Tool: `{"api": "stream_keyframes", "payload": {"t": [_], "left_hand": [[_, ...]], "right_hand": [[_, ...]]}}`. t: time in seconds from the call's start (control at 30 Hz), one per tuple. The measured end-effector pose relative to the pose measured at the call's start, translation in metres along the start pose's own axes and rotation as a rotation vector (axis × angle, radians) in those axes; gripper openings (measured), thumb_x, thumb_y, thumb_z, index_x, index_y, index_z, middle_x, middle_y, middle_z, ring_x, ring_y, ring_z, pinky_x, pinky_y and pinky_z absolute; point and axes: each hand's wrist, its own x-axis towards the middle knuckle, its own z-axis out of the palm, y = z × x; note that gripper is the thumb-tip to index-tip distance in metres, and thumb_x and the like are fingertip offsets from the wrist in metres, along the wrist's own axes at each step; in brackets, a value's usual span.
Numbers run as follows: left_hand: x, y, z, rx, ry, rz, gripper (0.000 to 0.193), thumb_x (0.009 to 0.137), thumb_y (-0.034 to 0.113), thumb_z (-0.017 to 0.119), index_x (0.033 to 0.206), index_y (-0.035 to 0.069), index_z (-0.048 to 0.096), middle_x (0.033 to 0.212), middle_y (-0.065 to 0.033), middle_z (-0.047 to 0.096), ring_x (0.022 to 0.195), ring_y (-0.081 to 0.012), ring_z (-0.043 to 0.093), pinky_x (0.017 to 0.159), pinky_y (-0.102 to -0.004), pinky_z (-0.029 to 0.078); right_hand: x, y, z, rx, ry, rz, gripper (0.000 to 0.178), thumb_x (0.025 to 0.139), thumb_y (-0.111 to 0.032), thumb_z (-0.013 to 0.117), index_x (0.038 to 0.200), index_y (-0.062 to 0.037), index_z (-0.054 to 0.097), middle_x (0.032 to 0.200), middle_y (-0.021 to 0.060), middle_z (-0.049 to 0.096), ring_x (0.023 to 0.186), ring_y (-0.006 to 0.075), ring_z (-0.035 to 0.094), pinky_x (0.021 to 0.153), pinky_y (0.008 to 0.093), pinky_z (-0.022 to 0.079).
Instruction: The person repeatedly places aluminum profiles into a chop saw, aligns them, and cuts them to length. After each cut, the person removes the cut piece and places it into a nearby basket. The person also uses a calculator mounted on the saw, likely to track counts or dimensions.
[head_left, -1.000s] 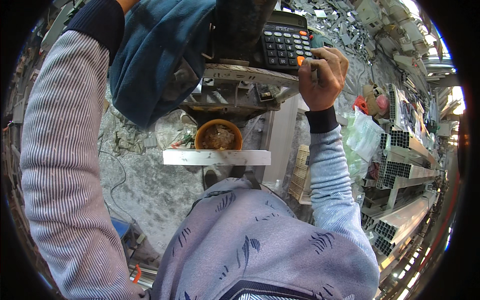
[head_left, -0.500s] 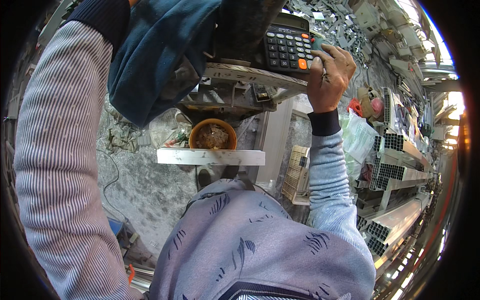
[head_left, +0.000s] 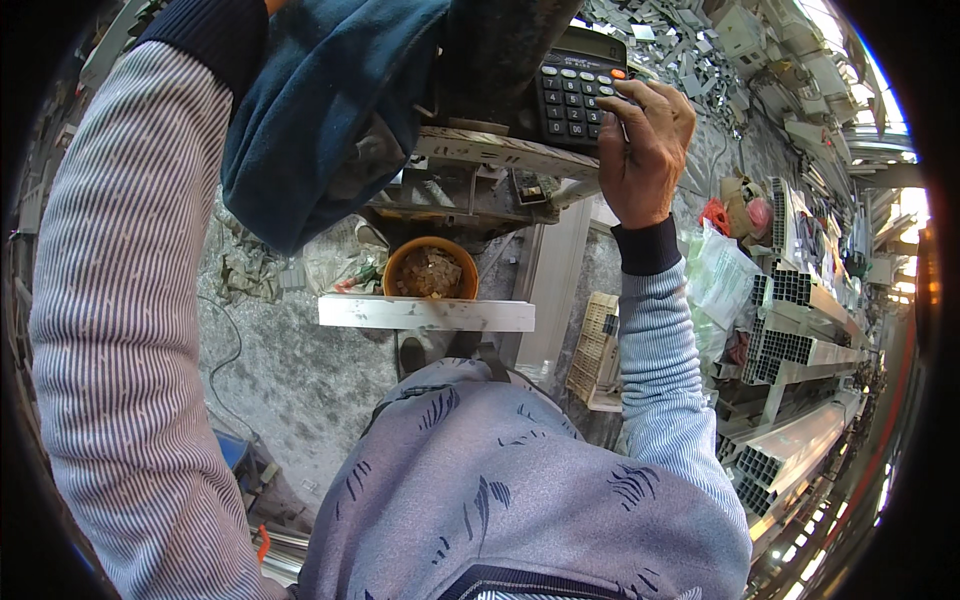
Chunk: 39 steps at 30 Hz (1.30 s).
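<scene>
My right hand (head_left: 645, 140) rests on the right side of a black desk calculator (head_left: 575, 85), fingertips on the keys near an orange key. Its fingers are curled, and a thin dark pen-like stick (head_left: 622, 128) shows between them. The calculator lies on a worn metal machine table (head_left: 500, 152). My left arm in a striped sleeve (head_left: 120, 300) reaches up along the left side, and its hand is cut off by the upper edge. A blue cloth (head_left: 320, 120) hangs beside that arm, over the machine.
An orange bucket (head_left: 432, 270) of scraps stands on the grey floor below the table, behind a white aluminium bar (head_left: 425, 313). Stacked aluminium profiles (head_left: 800, 340) fill the right side. A clear plastic bag (head_left: 722, 280) and a slatted crate (head_left: 592, 350) sit beside my right arm.
My right hand stays at the calculator while its fingertips shift slightly up over the keys. The view has tilted a little, and my left arm stays raised.
</scene>
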Motion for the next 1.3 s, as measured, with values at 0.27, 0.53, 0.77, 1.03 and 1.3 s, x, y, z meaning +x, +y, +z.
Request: {"api": "stream_keyframes", "payload": {"t": [0.27, 0.53, 0.77, 1.03, 1.3], "left_hand": [[-0.002, 0.002, -0.003, -0.032, 0.019, -0.020, 0.028, 0.077, 0.037, 0.072, 0.077, 0.010, 0.076, 0.083, -0.0210, 0.073, 0.085, -0.0393, 0.072, 0.082, -0.0477, 0.057], [-0.003, 0.001, 0.001, -0.003, 0.052, -0.020, 0.030, 0.077, 0.040, 0.071, 0.078, 0.011, 0.077, 0.082, -0.0204, 0.073, 0.084, -0.0383, 0.073, 0.081, -0.0480, 0.057], [-0.002, -0.001, 0.001, 0.017, 0.075, 0.017, 0.028, 0.077, 0.039, 0.071, 0.079, 0.012, 0.077, 0.082, -0.0188, 0.074, 0.083, -0.0374, 0.073, 0.080, -0.0474, 0.057], [-0.003, -0.002, 0.001, -0.042, 0.058, 0.008, 0.026, 0.076, 0.038, 0.070, 0.077, 0.013, 0.077, 0.081, -0.0176, 0.074, 0.081, -0.0370, 0.073, 0.078, -0.0472, 0.057], [-0.002, -0.005, 0.005, 0.012, 0.091, 0.055, 0.026, 0.077, 0.038, 0.069, 0.075, 0.013, 0.076, 0.080, -0.0177, 0.073, 0.081, -0.0368, 0.073, 0.078, -0.0479, 0.057]], "right_hand": [[-0.001, 0.002, 0.006, 0.006, -0.004, 0.002, 0.024, 0.075, -0.005, 0.064, 0.096, -0.0103, 0.076, 0.115, 0.0058, 0.071, 0.121, 0.0337, 0.056, 0.111, 0.0498, 0.037], [-0.005, 0.004, 0.007, -0.083, -0.053, 0.034, 0.023, 0.073, -0.008, 0.064, 0.093, -0.0131, 0.076, 0.117, 0.0043, 0.071, 0.125, 0.0334, 0.054, 0.116, 0.0560, 0.030], [-0.002, -0.002, 0.007, -0.124, -0.120, 0.061, 0.015, 0.077, -0.013, 0.066, 0.087, -0.0137, 0.077, 0.120, 0.0040, 0.071, 0.129, 0.0328, 0.051, 0.116, 0.0603, 0.025], [0.007, -0.016, 0.014, -0.040, -0.112, 0.010, 0.017, 0.078, -0.013, 0.068, 0.092, -0.0114, 0.078, 0.125, 0.0035, 0.068, 0.133, 0.0332, 0.047, 0.116, 0.0594, 0.025], [0.008, -0.025, 0.012, -0.068, -0.190, -0.023, 0.017, 0.078, -0.014, 0.071, 0.094, -0.0120, 0.078, 0.128, 0.0029, 0.065, 0.134, 0.0337, 0.045, 0.115, 0.0583, 0.027]]}}
